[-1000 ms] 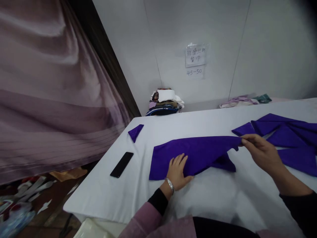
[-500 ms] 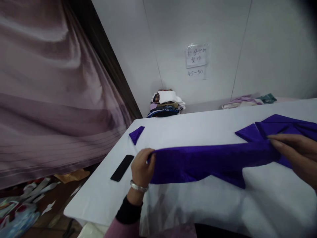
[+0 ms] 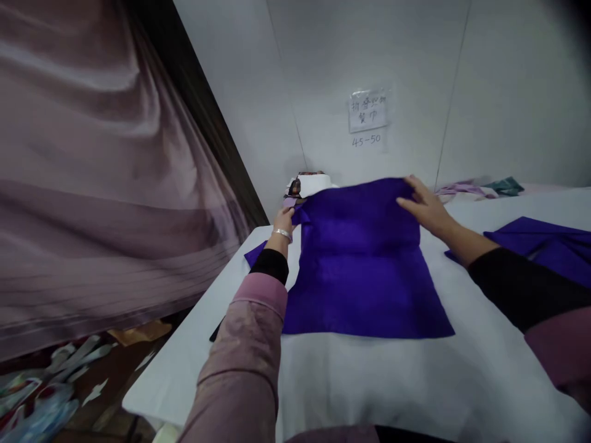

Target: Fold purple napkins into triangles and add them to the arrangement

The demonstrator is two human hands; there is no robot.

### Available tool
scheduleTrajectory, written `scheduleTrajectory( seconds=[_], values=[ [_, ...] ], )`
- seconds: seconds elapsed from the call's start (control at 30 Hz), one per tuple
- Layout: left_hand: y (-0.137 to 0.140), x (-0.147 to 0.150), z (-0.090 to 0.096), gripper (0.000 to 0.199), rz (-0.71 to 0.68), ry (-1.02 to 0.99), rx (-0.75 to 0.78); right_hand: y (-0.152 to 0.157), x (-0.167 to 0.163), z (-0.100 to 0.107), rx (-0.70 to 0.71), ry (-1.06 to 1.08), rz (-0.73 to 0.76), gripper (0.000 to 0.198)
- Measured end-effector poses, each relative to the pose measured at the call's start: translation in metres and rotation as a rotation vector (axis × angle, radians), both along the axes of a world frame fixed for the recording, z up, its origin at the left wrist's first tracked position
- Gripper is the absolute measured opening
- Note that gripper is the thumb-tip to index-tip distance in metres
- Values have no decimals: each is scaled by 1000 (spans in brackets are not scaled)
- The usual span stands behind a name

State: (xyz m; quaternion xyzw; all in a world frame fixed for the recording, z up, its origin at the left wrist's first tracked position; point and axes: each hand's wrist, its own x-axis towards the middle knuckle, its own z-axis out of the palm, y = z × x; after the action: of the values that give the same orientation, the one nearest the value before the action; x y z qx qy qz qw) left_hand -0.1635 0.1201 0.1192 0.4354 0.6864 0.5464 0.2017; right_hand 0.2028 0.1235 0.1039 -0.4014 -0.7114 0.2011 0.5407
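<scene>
A square purple cloth napkin [image 3: 360, 277] is spread between my hands, its far edge lifted and its near edge on the white-covered table [image 3: 369, 381]. At its far left corner, my left hand [image 3: 284, 218] pinches the cloth, which bunches a little there. My right hand [image 3: 422, 206] grips the far right corner between thumb and fingers. A crease runs across the middle of the napkin. Beyond my left wrist lies a small folded purple piece [image 3: 253, 253], partly covered by my arm. More purple cloths [image 3: 545, 243] lie in a loose heap to the right.
Behind the raised napkin is a stack of folded cloths [image 3: 314, 183], partly hidden. Lilac and green cloths [image 3: 480, 188] lie along the wall. My left sleeve covers most of a black phone [image 3: 215, 332]. A pink curtain [image 3: 92, 184] hangs at left, above bags [image 3: 41, 403] on the floor.
The napkin was a folded strip held low across the table; now it is opened into a square. Both hands moved away from me, and the right hand also moved left.
</scene>
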Motion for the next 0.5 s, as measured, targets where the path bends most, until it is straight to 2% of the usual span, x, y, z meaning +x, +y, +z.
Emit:
scheduleTrajectory(
  seconds=[0.1, 0.17, 0.23, 0.3, 0.4, 0.5],
  values=[
    [-26, -20, -42, 42, 23, -15, -72, -38, 9, -52, -65, -211, 12, 50],
    [-54, -31, -71, 43, 24, 24, -131, -67, 21, -90, -194, -291, 32, 48],
    [-87, -37, -100, 43, 8, 81, -184, -98, 35, -126, -356, -388, 131, 48],
    [-122, -38, -125, 44, -18, 142, -232, -129, 48, -155, -450, -458, 208, 49],
    [-171, -33, -155, 45, -52, 255, -270, -165, 64, -181, -502, -542, 211, 55],
    [-204, -26, -175, 44, -74, 651, -356, -183, 70, -194, -399, -620, 204, 56]
  ],
)
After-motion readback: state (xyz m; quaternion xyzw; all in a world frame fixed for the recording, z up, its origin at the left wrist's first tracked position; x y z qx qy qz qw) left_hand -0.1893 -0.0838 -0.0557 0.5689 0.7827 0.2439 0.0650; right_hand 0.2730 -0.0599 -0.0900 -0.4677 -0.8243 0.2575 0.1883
